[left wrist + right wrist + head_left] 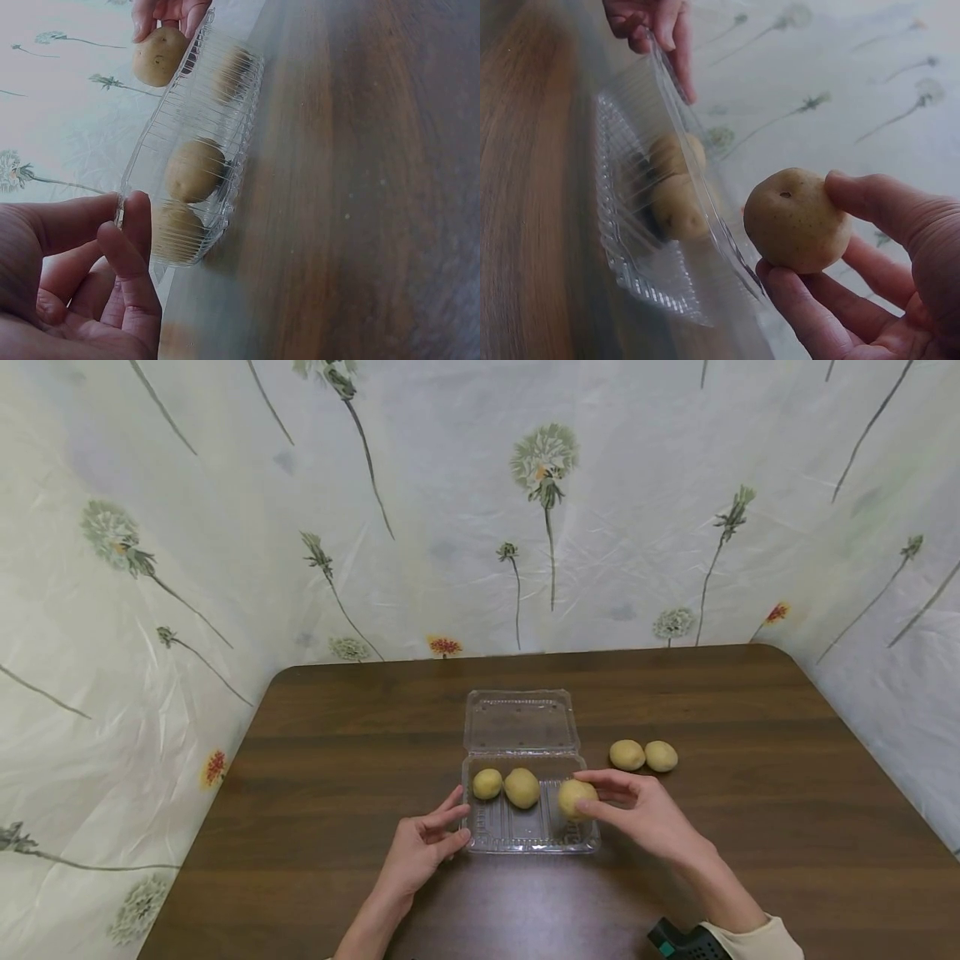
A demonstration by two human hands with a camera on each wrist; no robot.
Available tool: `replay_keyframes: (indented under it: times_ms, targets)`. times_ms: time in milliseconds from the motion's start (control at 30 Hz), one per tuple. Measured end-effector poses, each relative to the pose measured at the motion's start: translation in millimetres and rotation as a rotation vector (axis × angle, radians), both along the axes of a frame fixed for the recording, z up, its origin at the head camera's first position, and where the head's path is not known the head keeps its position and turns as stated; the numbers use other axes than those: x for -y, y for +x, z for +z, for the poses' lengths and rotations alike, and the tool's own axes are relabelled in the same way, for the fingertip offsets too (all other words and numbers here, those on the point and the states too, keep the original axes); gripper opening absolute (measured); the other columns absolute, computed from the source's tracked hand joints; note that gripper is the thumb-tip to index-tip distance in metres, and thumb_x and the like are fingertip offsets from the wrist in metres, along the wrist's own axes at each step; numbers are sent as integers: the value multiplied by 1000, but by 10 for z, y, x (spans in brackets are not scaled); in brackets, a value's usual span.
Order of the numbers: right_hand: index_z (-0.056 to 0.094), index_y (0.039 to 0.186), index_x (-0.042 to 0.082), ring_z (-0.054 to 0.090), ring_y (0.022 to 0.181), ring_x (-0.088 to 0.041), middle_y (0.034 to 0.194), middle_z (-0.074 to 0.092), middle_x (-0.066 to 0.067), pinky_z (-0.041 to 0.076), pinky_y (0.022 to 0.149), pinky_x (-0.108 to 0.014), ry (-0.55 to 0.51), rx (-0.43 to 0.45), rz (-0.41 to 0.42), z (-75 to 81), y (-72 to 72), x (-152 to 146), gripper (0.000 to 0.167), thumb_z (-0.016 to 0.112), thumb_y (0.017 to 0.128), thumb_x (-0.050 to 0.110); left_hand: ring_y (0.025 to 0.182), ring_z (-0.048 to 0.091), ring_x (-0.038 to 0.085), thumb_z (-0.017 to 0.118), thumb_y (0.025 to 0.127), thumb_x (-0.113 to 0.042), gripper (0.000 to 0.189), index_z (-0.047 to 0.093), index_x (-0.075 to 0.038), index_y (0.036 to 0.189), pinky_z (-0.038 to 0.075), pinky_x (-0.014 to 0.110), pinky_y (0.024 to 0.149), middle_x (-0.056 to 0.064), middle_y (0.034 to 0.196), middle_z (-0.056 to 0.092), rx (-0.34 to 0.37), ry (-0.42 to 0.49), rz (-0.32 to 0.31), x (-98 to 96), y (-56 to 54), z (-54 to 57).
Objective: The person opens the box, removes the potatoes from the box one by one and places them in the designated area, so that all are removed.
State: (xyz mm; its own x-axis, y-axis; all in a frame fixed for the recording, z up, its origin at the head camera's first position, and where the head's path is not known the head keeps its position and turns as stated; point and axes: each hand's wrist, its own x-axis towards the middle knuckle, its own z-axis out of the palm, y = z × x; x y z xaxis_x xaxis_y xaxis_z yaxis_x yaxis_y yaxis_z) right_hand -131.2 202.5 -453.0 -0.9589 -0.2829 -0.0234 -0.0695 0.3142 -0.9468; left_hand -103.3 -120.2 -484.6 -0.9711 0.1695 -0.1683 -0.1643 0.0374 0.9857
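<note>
A clear plastic clamshell container [495, 839] lies with its lid [521, 722] folded back, away from the person. Two potatoes sit inside it side by side, a smaller potato [487, 784] at the left wall and a larger potato [522, 788] beside it. My left hand [426, 847] pinches the container's left rim between thumb and finger, as the left wrist view shows. Above the container's right part, my right hand [648, 814] holds another potato [796, 220] between thumb and fingertips. In the right wrist view this potato is just outside the rim line, above it.
Two more potatoes, one [627, 755] touching the other [661, 757], lie on the brown wooden table [360, 760] right of the lid. Behind the table hangs a pale sheet [450, 510] printed with dandelions. A dark device [686, 941] is at the right wrist.
</note>
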Motion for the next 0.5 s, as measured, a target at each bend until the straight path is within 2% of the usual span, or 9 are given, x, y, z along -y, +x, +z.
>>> replay_keyframes:
  times_ms: [500]
  targets:
    - [66,125,9,62,110,-21,120,67,-6,51,83,-27,5,-1,-28,5,-2,-117,41,73,89,27,74,58,12,72,87,-6,39,64,2,125,45,21,62,2,147,46,4,4,-5,5,-6,3]
